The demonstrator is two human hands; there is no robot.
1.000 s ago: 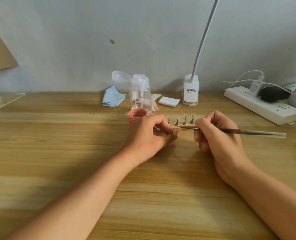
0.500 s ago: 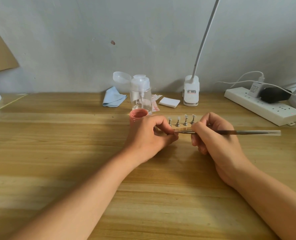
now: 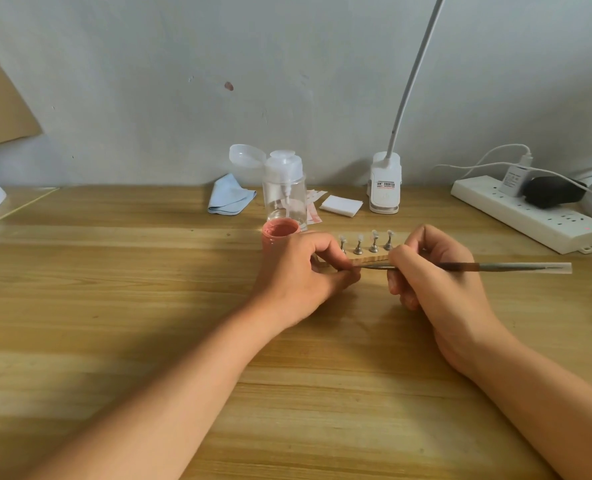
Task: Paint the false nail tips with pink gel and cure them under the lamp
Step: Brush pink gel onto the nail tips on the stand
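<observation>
Several clear false nail tips (image 3: 366,237) stand on small metal stems on a wooden strip holder (image 3: 369,260) at the middle of the table. My left hand (image 3: 305,275) pinches the holder's left end; what sits between its fingertips is hidden. My right hand (image 3: 436,275) grips a thin brush (image 3: 516,267) held level, its tip pointing left and reaching my left thumb and forefinger. An open pot of pink gel (image 3: 280,230) sits just behind my left hand. The clip-on lamp (image 3: 385,183) stands at the back, its white neck rising out of view.
A clear pump bottle (image 3: 285,188) stands behind the gel pot, with a blue cloth (image 3: 228,199) to its left and a white pad (image 3: 342,205) to its right. A white power strip (image 3: 529,216) with plugs lies at the back right. The wall is close behind.
My right hand and the brush have shifted a little to the left, bringing the brush tip closer to my left fingertips. My left hand has stayed on the holder.
</observation>
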